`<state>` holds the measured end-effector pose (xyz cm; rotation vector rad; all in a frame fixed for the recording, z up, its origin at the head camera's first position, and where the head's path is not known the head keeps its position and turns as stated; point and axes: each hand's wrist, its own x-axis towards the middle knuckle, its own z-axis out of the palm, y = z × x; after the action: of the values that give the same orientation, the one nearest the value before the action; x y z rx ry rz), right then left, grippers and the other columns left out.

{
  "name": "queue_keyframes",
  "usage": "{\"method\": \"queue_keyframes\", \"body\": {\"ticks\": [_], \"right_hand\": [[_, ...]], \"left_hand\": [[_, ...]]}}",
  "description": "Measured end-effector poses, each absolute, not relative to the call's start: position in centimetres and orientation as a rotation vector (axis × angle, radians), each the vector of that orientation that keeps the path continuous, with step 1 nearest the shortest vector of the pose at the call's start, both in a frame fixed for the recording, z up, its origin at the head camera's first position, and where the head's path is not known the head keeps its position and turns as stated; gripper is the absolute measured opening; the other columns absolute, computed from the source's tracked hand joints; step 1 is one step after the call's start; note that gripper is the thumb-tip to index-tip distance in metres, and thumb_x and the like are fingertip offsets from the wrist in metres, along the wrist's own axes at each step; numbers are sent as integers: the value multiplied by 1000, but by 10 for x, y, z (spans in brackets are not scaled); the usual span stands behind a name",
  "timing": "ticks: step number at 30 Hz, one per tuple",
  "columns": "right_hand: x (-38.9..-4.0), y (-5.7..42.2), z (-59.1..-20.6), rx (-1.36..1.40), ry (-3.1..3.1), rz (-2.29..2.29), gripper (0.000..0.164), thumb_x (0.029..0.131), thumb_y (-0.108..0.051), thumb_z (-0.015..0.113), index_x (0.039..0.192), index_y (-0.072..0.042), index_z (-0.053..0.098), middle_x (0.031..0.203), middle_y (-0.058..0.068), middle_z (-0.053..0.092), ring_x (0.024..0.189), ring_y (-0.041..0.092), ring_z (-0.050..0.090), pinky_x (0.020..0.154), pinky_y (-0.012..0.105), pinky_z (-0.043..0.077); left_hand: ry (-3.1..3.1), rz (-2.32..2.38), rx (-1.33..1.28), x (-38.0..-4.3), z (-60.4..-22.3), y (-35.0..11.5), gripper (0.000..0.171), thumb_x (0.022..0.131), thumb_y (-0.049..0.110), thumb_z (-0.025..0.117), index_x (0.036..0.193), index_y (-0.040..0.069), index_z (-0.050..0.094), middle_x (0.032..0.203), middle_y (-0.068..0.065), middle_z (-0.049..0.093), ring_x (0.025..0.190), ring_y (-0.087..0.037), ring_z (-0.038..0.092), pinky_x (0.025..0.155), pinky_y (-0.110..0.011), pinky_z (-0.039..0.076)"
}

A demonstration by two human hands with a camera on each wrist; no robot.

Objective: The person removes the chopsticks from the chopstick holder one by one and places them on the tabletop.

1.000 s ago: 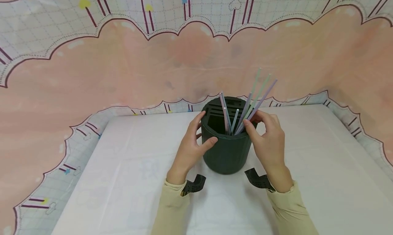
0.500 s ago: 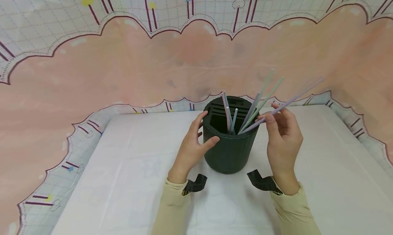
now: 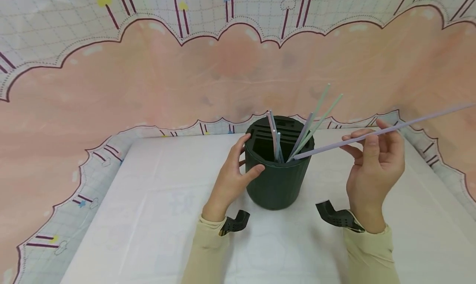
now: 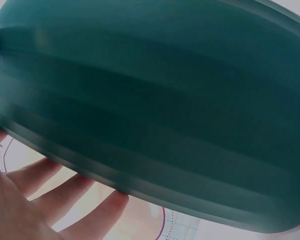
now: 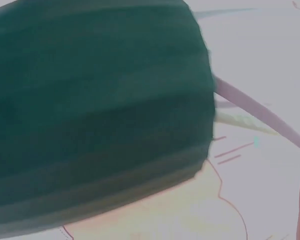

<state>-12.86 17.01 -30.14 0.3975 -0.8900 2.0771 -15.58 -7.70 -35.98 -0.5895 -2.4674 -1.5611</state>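
Observation:
A dark green pen-holder-like container [image 3: 273,189] with slots in its top stands upright on the table. My left hand [image 3: 231,178] holds it at the left, thumb against the front near the rim and fingers round the far side, as the left wrist view also shows. Between thumb and fingers, my right hand [image 3: 375,168] pinches a long purple straw [image 3: 327,148]. This straw lies at a shallow slant, its lower end at the container's right rim. Other straws lean inside: green straws [image 3: 322,101], a second purple straw [image 3: 305,129], and pink and blue ones [image 3: 273,129].
A white cloth [image 3: 167,218] covers the table. Behind it hangs a patterned curtain [image 3: 167,86] in peach and pale checks, which also borders the table's left and right sides. Black wrist mounts [image 3: 235,223] sit at both cuffs.
The right hand has moved right, drawing the purple straw away from the green ones and tilting it from steep to nearly level. The left hand and the container have stayed put.

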Motion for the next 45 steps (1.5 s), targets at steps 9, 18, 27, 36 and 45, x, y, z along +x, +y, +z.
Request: {"method": "queue_keyframes", "body": {"ticks": [9,18,27,36,45], "right_hand": [[-130,191,-301,369,-741,2164,28,87,10,46,114,16,42,80,30,49,63,38,57,53,42,51],[-136,209,-312,303,-1050,2167,32,86,5,51,117,13,46,80,28,57,64,33,60,57,37,52],[-150,219,-333,-68,-2156,1569,35,92,-17,48,127,-17,51,88,7,64,74,11,63,62,17,50],[-174,242,-381,-115,-2677,1150,48,94,-29,43,139,-14,33,97,9,63,73,19,63,62,45,50],[-172,245,-388,-118,-2898,1042,48,90,-12,48,132,6,34,99,21,60,76,29,60,59,38,46]], "left_hand": [[-2463,-1560,-596,-156,-361,-77,72,79,50,59,138,42,19,141,13,24,123,-13,33,92,-37,40],[-2478,-1552,-589,-156,-360,-78,74,77,53,59,137,43,18,141,15,23,124,-13,33,92,-34,40],[-2465,-1613,-575,-144,-338,-77,71,82,29,64,140,29,23,142,3,25,124,-21,34,93,-41,39],[-2475,-1591,-580,-157,-358,-79,73,78,49,62,137,44,20,140,14,24,123,-13,34,92,-36,40],[-2491,-1575,-577,-157,-360,-78,74,77,52,60,137,44,17,141,13,23,124,-14,33,91,-38,41]]}}
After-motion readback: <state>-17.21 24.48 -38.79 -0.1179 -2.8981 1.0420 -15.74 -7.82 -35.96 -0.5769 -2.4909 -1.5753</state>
